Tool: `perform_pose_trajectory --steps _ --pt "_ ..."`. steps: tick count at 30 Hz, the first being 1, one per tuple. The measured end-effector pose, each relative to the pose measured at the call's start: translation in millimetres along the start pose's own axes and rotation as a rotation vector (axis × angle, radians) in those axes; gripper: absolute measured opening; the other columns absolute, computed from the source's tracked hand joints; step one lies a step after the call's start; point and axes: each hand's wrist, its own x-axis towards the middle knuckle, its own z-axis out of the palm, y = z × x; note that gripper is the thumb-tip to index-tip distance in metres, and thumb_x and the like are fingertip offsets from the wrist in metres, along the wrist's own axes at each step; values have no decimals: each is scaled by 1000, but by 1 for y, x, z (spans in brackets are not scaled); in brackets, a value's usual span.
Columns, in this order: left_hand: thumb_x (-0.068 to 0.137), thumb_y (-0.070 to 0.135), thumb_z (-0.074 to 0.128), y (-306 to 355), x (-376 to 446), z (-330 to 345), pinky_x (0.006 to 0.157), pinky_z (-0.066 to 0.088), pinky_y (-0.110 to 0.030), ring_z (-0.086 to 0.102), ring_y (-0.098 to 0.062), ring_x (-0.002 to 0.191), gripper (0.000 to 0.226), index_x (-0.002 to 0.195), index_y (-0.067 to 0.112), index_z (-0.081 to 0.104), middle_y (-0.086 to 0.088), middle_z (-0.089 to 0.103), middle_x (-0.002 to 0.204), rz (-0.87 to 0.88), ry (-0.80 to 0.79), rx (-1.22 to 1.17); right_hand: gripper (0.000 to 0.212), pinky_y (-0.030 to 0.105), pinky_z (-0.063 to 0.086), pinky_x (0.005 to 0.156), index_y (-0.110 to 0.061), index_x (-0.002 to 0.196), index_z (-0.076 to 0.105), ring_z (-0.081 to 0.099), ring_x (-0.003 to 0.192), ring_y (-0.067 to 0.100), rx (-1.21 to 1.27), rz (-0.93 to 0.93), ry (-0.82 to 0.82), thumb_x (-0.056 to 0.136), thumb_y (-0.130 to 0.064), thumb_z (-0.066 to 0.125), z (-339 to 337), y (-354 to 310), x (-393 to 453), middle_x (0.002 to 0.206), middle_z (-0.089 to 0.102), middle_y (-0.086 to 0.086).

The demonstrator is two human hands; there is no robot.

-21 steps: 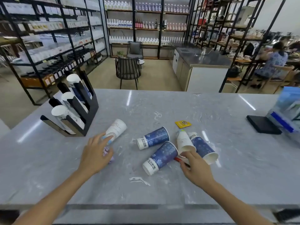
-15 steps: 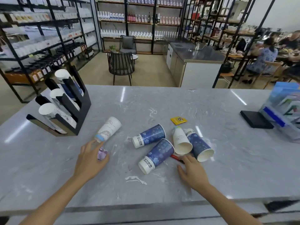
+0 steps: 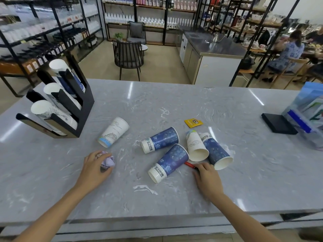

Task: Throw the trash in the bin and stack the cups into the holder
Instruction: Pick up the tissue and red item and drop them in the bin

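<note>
Grey marble-look counter [image 3: 174, 102], glossy and veined, carrying five paper cups on their sides.

Left hand [image 3: 95, 169] curling round a crumpled lilac wad [image 3: 108, 161], soft and creased, fingers gripping it against the counter, near the front left of the cup cluster.

Right hand [image 3: 207, 179] lying palm down, fingertips pinching the dark end of a slim red stick [image 3: 189, 165]; rest of that stick sliding out of sight under a cup.

White cup [image 3: 113, 132], tapered, printed with faint line drawings, lying apart from the others, long axis running diagonally, mouth pointing up-right, base toward the wad.

Blue cup [image 3: 160, 140], patterned, lying nearly crosswise, white-banded base pointing left, mouth right.

Second blue cup [image 3: 168, 163] just in front, base toward the front left, mouth up-right, touching the small white cup.

Small white cup [image 3: 196, 145] pointing its open mouth toward the viewer, pressing against the third blue cup [image 3: 215, 151], likewise mouth-forward.

Yellow sachet [image 3: 193, 122], flat and shiny, resting just behind the cluster.

White scrap [image 3: 145, 188], torn and thin, lying flat near the front edge.

Black holder [image 3: 70, 109], angular and stepped, sitting at the far left with three leaning stacks, bases pointing up-left.
</note>
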Motion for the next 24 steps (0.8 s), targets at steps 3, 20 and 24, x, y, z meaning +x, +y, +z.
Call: perform_pose_trajectory --steps 3,20,24 --pt "76 9 84 -2 3 -4 103 43 -42 54 -31 124 48 122 19 71 -12 54 134 14 -44 -22 27 37 49 93 -22 125 70 57 109 27 -30 24 -20 100 -26 59 -1 0 5 123 67 4" --pt "74 18 89 25 -13 -27 88 58 -42 67 -16 97 38 108 25 75 2 68 111 47 -55 -205 24 39 51 72 -15 125 64 66 94 33 69 74 8 104 -24 54 -34 1 -18 115 61 8" --pt "74 24 89 41 -35 -31 86 58 -30 64 -5 101 38 107 35 74 9 69 113 36 -70 -309 19 41 52 69 -11 115 68 65 84 34 165 18 91 101 -20 62 -47 -5 -36 103 64 8"
